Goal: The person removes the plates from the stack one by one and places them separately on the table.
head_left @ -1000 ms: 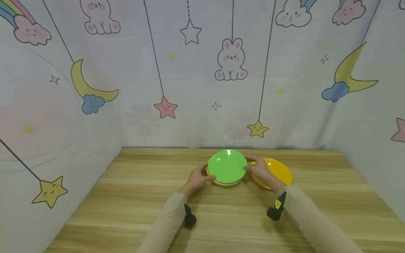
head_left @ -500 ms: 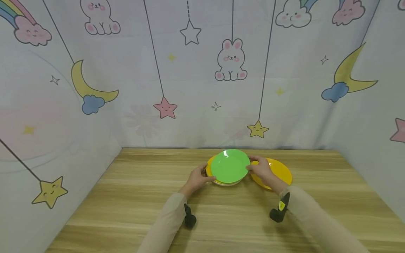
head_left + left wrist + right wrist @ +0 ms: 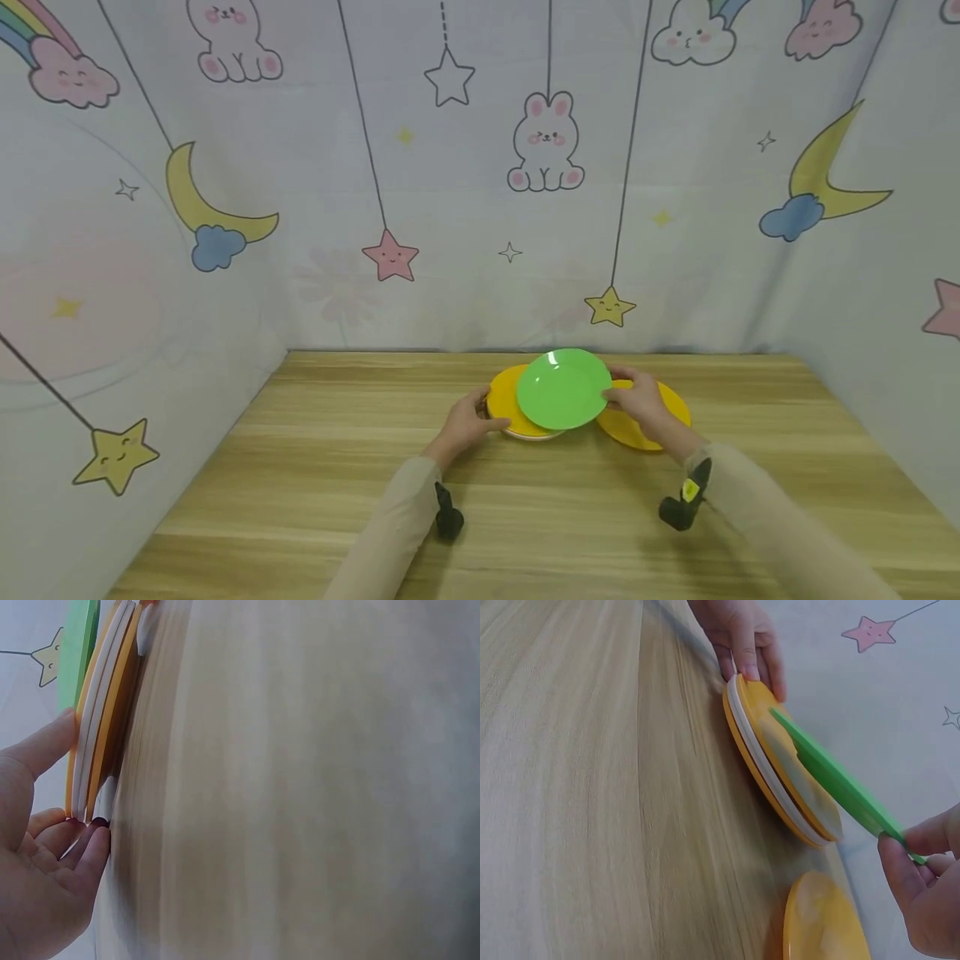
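My right hand [image 3: 643, 403] pinches the right edge of a green plate [image 3: 565, 388], which is tilted above a stack of plates. In the right wrist view the green plate [image 3: 840, 780] slants up off the stack, its far edge close to the top plate. An orange plate [image 3: 506, 402] tops the stack, with white and orange rims below it [image 3: 94, 727]. My left hand [image 3: 462, 427] grips the stack's left edge, thumb on top and fingers beneath, as the left wrist view also shows. A separate orange plate [image 3: 637, 429] lies under my right hand.
The wooden table [image 3: 337, 467] runs back to a patterned curtain [image 3: 450, 300] that hangs behind and on both sides. Both plate groups are near the table's back edge. A small black device [image 3: 448, 512] is on the left wrist, another [image 3: 684, 500] on the right.
The green plate has moved right with my right hand, uncovering more of the orange plate on top of the stack. My left hand has stayed at the stack's left edge.
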The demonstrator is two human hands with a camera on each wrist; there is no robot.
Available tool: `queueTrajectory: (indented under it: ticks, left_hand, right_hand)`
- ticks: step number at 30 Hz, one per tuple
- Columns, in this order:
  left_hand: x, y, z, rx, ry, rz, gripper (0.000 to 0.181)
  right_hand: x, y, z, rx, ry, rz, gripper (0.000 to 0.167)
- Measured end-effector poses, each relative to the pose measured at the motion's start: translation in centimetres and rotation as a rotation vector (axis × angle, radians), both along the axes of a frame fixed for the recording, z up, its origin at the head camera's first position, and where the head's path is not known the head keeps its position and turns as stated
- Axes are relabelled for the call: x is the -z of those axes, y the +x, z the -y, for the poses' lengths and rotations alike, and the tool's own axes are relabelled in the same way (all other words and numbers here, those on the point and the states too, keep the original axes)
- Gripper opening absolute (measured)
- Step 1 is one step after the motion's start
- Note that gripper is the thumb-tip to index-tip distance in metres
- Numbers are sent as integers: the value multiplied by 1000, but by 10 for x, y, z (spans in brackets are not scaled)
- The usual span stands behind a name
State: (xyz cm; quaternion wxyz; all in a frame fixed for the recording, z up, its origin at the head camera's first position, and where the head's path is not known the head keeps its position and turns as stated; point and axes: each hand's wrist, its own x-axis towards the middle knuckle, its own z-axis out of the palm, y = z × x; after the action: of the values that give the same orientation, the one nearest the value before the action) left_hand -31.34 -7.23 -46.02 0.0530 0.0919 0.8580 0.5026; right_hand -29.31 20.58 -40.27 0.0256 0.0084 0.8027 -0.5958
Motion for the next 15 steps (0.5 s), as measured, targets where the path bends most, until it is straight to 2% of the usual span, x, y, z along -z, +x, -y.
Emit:
queueTrajectory:
  ticks: [7,15]
  left_hand:
    - [0,0,1,-1,-7,11,76]
    - [-3,2,0,9,11,9,74]
  right_hand:
    - [-6,4,-10,-1,-31,-11,50]
    - [-8,7,-30,15,-16,-36,50]
